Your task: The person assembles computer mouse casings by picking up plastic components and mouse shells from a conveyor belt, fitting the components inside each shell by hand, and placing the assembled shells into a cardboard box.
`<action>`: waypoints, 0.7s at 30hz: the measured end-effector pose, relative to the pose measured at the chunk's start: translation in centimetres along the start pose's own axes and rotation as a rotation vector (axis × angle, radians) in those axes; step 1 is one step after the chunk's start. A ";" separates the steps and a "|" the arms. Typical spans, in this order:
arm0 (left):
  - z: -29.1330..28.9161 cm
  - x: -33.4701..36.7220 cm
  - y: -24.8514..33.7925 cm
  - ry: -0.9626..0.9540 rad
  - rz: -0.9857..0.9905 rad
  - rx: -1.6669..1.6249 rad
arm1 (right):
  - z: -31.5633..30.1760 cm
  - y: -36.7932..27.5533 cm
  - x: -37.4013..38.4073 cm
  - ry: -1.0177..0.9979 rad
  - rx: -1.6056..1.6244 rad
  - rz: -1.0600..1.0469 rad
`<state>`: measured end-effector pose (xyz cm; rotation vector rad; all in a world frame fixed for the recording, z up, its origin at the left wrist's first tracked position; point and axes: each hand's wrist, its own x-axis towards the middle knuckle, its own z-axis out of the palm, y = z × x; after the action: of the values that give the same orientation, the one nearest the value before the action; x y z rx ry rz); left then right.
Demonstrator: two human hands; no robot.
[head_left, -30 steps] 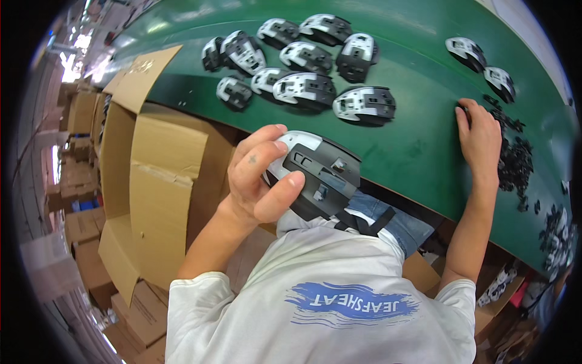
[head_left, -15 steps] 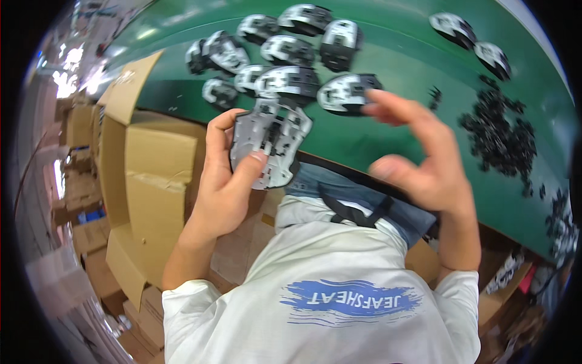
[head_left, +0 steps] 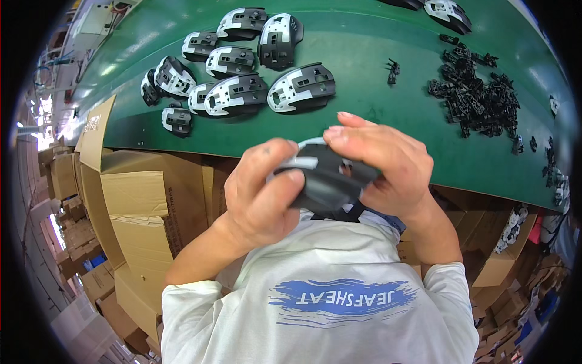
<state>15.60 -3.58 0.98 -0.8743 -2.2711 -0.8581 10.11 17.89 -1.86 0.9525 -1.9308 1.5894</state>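
Note:
In front of my chest, just off the bench's near edge, I hold a black-and-white plastic shell (head_left: 330, 188), curved like a computer mouse cover. Its dark outer side faces up, slightly blurred. My left hand (head_left: 260, 194) closes on its left end, thumb and fingers bent over the edge. Around the right end curls my right hand (head_left: 391, 164), its thumb lying across the top; several of its fingertips are hidden. Beyond my hands, similar shells stand on the bench, the nearest single shell (head_left: 302, 88) just past my left hand.
On the green bench (head_left: 351, 42) lie a pile of small black plastic parts (head_left: 476, 91) at right and one loose black part (head_left: 393, 71). More shells (head_left: 448, 13) sit at the far right. An opened cardboard box (head_left: 136, 200) stands left below the bench edge.
The shell has been turned from pale inner side up to dark outer side up and moved right. My right hand, open and apart before, has come in and grips it too. The view has shifted.

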 end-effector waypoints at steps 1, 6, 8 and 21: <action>0.2 -0.7 -0.1 0.038 0.018 -0.036 | -0.1 -0.6 0.3 -0.009 0.040 -0.007; -0.5 -2.3 -1.1 0.149 0.102 -0.066 | 0.7 -0.4 1.3 -0.066 0.033 -0.143; -1.4 -2.7 -1.0 0.197 0.092 -0.056 | 1.1 -0.2 1.8 -0.078 0.053 -0.204; -34.8 -11.0 -6.2 0.586 -1.482 0.286 | -7.7 7.2 2.4 -0.355 -0.876 0.288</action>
<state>27.15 -36.38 13.63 1.2437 -2.0981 -1.0413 2.57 25.51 -3.10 0.6020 -2.7247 0.5368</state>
